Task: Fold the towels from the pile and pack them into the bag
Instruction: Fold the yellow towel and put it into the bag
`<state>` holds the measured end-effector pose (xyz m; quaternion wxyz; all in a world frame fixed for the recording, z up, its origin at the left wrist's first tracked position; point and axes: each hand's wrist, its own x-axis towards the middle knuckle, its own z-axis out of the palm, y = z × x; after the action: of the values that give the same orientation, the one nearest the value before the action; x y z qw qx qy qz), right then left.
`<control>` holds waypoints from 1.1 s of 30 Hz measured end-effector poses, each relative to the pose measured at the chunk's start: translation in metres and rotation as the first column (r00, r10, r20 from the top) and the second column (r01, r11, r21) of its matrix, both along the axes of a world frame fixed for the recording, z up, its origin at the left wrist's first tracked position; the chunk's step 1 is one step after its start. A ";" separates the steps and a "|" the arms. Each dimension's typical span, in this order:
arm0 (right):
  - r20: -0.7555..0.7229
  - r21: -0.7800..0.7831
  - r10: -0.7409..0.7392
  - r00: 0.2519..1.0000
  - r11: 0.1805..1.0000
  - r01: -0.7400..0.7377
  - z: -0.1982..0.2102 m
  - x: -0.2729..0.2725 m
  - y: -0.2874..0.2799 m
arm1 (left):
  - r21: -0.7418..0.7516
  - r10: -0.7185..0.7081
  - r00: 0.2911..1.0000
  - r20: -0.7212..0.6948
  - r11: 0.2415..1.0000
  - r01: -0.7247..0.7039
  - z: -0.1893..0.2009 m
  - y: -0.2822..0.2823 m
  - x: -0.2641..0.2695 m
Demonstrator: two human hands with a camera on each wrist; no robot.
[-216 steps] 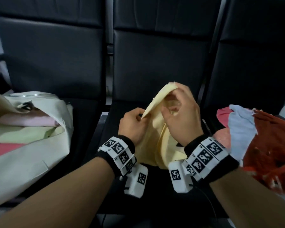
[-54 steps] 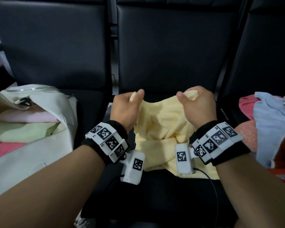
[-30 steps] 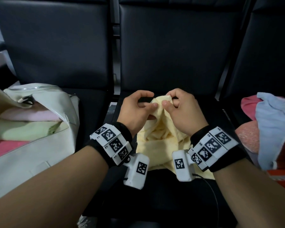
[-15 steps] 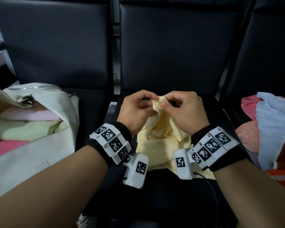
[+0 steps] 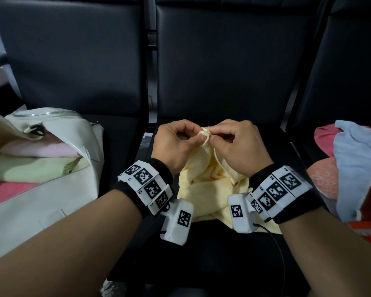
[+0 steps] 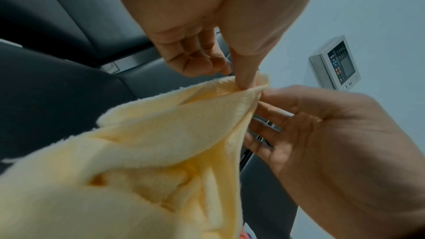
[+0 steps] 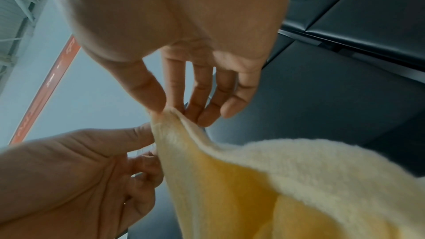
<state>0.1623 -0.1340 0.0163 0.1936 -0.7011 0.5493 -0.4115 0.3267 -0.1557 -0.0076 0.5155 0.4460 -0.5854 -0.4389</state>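
Pale yellow fleecy towel (image 5: pixel 210 185) bunched on the middle black padded seat (image 5: pixel 201 264), its lower part lying on the cushion, its top gathered to a raised point between both hands. Left hand (image 5: pixel 176 144) pinching that point between thumb and forefinger, remaining fingers (image 6: pixel 195 61) curled loosely toward the palm. Right hand (image 5: pixel 238 146) pinching the same corner from the other side, thumb and forefinger closed on the cloth edge, other fingers (image 7: pixel 207 97) hanging half-straight behind it. Fingertips of the two hands touching or nearly so at the towel's tip. Seen from the left wrist, two layers of the towel meeting at the pinched corner and spreading apart below into soft folds. Black bands with white coded marker blocks (image 5: pixel 150 187) strapped on both wrists. Cream-white zippered bag (image 5: pixel 51 189) on the seat to the left, mouth open, holding a stack of folded towels: pink on top (image 5: pixel 39 148), light green (image 5: pixel 28 170) beneath, a red-pink one (image 5: pixel 7 189) lowest. Loose pile of unfolded towels (image 5: pixel 351 168) on the seat to the right, light blue draped over pink and rust-red pieces. Black seat backs (image 5: pixel 223 61) upright behind everything. Small wall-mounted control panel (image 6: pixel 335 63) visible past the hands in the left wrist view.
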 end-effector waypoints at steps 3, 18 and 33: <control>-0.010 0.008 0.038 0.999 0.999 -0.038 0.001 0.002 0.002 | 0.001 0.052 0.997 0.059 0.999 -0.053 -0.003 -0.003 0.001; 0.003 -0.021 0.013 1.000 1.000 -0.013 0.002 0.002 0.002 | -0.103 0.048 0.963 0.266 0.994 -0.022 -0.003 -0.003 0.002; 0.277 -0.073 -0.144 0.950 0.983 0.170 0.008 -0.007 -0.004 | 0.007 0.302 0.835 0.459 0.939 -0.344 0.006 -0.017 0.028</control>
<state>0.1551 -0.1381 0.0240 0.1996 -0.6008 0.5515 -0.5432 0.3551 -0.1731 -0.0011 0.4116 0.6506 -0.5848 -0.2556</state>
